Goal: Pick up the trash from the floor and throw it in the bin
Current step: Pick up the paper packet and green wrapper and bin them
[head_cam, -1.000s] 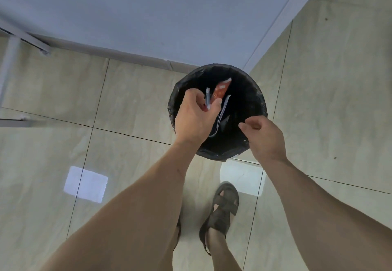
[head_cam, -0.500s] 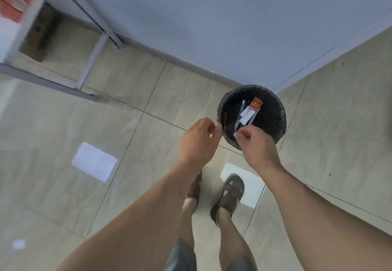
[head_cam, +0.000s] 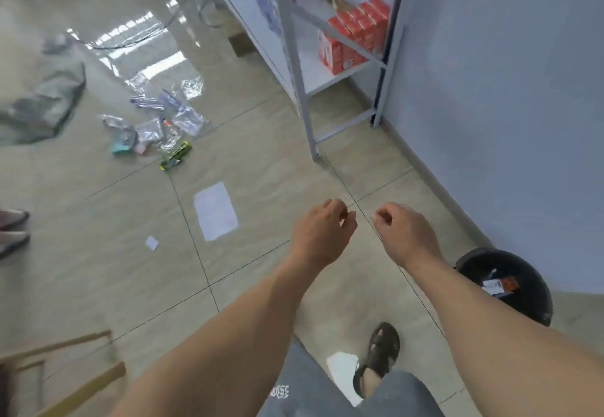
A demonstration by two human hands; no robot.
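The black bin (head_cam: pixel 536 299) stands by the wall at the lower right, with an orange and white wrapper (head_cam: pixel 500 284) lying inside it. My left hand (head_cam: pixel 322 233) and my right hand (head_cam: pixel 403 233) hover side by side over the tiles, left of the bin. Both have loosely curled fingers and hold nothing. A pile of trash (head_cam: pixel 160 125) lies on the floor at the far left: clear plastic wrappers, a teal piece and a green packet (head_cam: pixel 176 155). A small white scrap (head_cam: pixel 152 242) lies nearer to me.
A white metal shelf (head_cam: pixel 340 80) with red cartons (head_cam: pixel 354 36) stands against the blue wall at the far right. A grey sack (head_cam: pixel 42 103) lies at the far left. Another person's shoes (head_cam: pixel 11 230) show at the left edge, wooden furniture (head_cam: pixel 62 380) at the lower left.
The view swung left, away from the bin, toward the open floor and the trash pile. Both hands drew back from over the bin; the wrapper my left hand held now lies inside.
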